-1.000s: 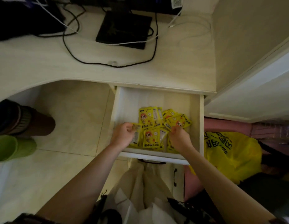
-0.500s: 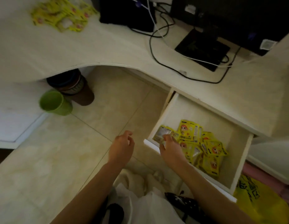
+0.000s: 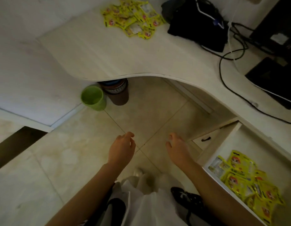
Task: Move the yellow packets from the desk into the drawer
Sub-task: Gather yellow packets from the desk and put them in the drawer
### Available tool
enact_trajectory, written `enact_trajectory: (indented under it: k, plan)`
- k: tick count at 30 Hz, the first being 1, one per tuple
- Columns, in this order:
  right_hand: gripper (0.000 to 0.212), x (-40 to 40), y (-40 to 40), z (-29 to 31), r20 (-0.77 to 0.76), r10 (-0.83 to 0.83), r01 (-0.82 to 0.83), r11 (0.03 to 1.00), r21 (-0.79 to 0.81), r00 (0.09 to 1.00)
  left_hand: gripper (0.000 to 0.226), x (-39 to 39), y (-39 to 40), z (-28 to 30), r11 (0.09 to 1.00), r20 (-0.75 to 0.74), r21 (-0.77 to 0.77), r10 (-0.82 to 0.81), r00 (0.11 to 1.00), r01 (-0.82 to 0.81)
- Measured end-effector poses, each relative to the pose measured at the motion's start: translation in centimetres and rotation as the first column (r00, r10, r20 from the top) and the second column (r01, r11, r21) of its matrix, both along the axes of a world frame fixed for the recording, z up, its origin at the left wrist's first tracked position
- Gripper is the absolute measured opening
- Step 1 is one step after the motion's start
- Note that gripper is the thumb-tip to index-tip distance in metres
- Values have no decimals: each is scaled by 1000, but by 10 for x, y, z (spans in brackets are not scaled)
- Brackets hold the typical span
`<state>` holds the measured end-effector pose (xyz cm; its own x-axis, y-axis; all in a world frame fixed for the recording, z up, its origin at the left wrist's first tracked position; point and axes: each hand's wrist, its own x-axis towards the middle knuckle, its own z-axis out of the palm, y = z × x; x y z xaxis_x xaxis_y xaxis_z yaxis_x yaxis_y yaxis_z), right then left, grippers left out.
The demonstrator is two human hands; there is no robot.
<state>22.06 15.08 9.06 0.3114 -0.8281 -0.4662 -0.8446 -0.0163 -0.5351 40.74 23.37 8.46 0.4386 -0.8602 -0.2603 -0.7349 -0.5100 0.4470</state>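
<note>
The desk [image 3: 96,51] curves across the whole upper part of my view, and the open drawer [image 3: 226,144] sticks out from under it at about four o'clock. Inside that drawer one batch of yellow packets [image 3: 249,180] already lies in a loose overlapping layer. The remaining packets [image 3: 133,18] sit in a scattered heap on the desk, far off at twelve o'clock, just left of a black bag [image 3: 196,25] with cables trailing from it. Under the desk edge stand a green cup [image 3: 92,97] and a brown bin [image 3: 118,95].

My left hand [image 3: 122,149] and my right hand [image 3: 177,149] both hang over the floor tiles, empty, fingers loosely curled and parted. From either hand the heap lies up and slightly left, roughly at twelve from the left and eleven from the right. I judge the left hand is the nearer one, so it should lead the reach, and the heap spreads wider than deep
</note>
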Motion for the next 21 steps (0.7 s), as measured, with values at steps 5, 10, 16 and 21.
enact_trajectory:
  k: [5, 10, 16, 21]
  plan:
    - [38, 54, -37, 11, 1, 36, -36, 998, -44, 999, 25, 53, -24, 3, 999, 26, -11, 45, 999, -45]
    - [40, 99, -91, 18, -3, 56, -56, 993, -104, 998, 26, 93, -73, 6, 996, 31, -52, 70, 997, -68]
    - [42, 142, -174, 23, 10, 122, -119, 981, -151, 992, 27, 128, -157, 19, 988, 51, -118, 104, 993, -97]
    - [38, 169, -246, 29, 61, 176, -163, 971, -177, 982, 21, 149, -224, 26, 981, 41, -148, 131, 991, -124]
